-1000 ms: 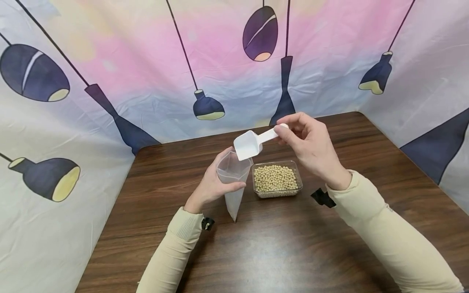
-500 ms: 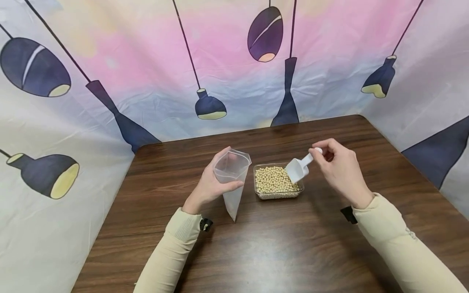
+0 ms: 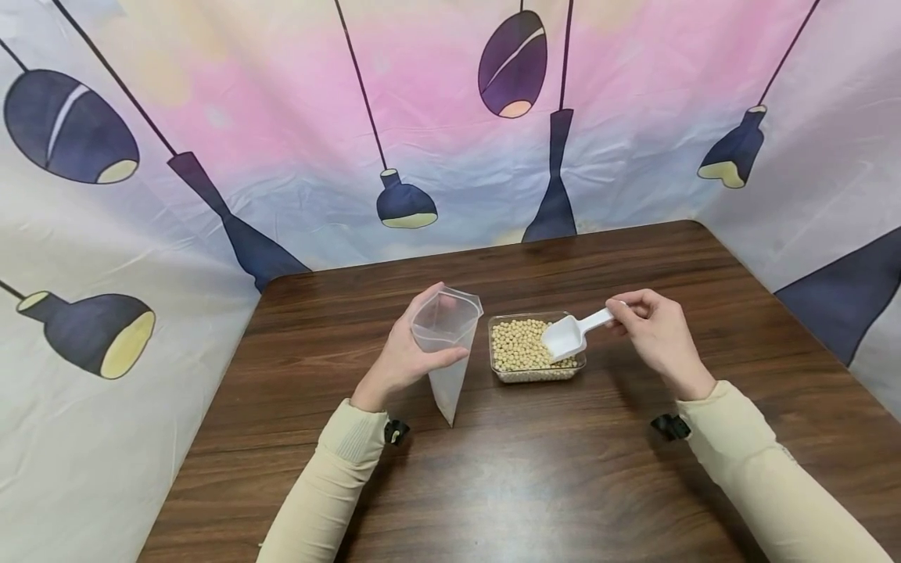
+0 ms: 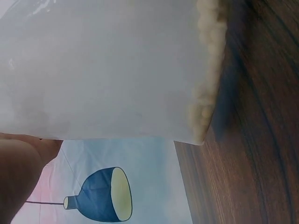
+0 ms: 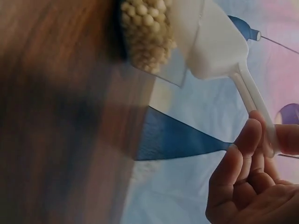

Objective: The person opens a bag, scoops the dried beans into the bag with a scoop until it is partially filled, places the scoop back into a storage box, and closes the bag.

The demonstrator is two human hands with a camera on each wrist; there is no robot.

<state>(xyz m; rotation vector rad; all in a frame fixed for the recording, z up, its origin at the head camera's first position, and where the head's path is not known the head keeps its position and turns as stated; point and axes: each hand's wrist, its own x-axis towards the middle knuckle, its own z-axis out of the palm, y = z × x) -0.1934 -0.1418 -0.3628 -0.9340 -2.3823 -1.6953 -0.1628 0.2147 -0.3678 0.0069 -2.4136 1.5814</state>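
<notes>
Smooth scoop (image 3: 565, 338) now lower, at round beans (image 3: 519, 345)

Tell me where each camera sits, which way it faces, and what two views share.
Head: worn on the head, facing forward and down at the bag, scoop and tub of beans; left hand, right hand and sleeves show.
Left wrist: worn there, facing the bag close up, picture turned sideways; part of the left hand shows.
Right wrist: worn there, facing scoop and tub, also sideways; the right hand shows, fingers pinching the handle.
Shared: head and right wrist show scoop and tub.
</notes>
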